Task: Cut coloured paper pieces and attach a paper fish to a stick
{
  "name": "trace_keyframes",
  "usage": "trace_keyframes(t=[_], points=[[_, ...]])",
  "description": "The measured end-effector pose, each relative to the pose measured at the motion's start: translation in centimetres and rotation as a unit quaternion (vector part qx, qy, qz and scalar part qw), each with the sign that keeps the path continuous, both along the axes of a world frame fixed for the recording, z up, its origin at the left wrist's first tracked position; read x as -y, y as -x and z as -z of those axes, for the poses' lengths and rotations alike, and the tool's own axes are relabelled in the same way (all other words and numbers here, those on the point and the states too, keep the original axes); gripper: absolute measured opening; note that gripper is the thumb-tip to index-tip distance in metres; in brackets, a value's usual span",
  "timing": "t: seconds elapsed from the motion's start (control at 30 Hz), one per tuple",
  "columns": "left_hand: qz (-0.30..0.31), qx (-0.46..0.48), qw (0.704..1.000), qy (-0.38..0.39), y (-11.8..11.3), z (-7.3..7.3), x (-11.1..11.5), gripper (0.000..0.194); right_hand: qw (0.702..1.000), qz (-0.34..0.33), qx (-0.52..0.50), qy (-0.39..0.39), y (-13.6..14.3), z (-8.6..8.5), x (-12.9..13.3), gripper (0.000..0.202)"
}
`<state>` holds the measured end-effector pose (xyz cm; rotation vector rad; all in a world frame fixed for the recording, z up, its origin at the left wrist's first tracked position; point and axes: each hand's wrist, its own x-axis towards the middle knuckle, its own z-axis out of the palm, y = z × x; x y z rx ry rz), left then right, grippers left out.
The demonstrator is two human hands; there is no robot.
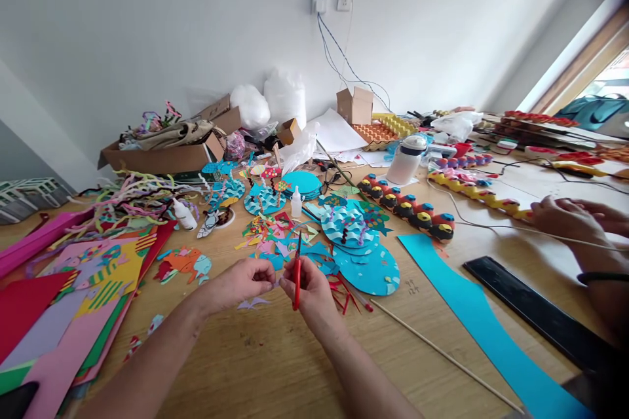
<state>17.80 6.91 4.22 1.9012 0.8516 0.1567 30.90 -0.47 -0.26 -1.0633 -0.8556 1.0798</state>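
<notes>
My right hand (314, 288) is closed around scissors with red handles (297, 285), their dark blades pointing up and away from me. Close beside it, my left hand (248, 278) makes a pinch with the fingertips. A tiny pale lilac bit shows between the two hands, too small to name. Below the left hand lie lilac paper scraps (254, 304). Just beyond the hands are blue paper cut-offs (314, 255) and a heap of small coloured scraps (268, 226). Red paper strips (344, 294) lie right of my right hand.
Coloured paper sheets (54, 334) are stacked at left, beside fish cut-outs (184, 264). Glue bottles (296, 203) stand mid-table near blue discs (368, 268). A thin stick (442, 353), blue strip (472, 308) and black case (531, 308) lie right. Another person's hands (572, 219) work there.
</notes>
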Motion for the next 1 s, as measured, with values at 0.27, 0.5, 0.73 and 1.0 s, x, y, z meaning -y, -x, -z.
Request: trace_keyframes(t=[0.27,0.5,0.73,1.0], points=[[-0.218,0.162,0.96,0.065,1.1,0.8,1.1,0.018,0.991,0.034,-0.127,0.018,-0.2,0.4,0.1,0.02],[-0.242,0.223,0.93,0.164,-1.6,3.6,4.7,0.027,0.976,0.04,-0.211,0.024,0.6,0.3,0.4,0.024],[-0.283,0.263,0.914,0.121,-1.9,3.2,4.8,0.015,0.98,0.015,-0.195,0.034,0.9,0.3,0.5,0.024],[-0.283,0.239,0.924,0.091,-1.3,3.3,4.5,0.013,0.987,-0.017,-0.15,0.054,1.1,0.3,0.6,0.025]])
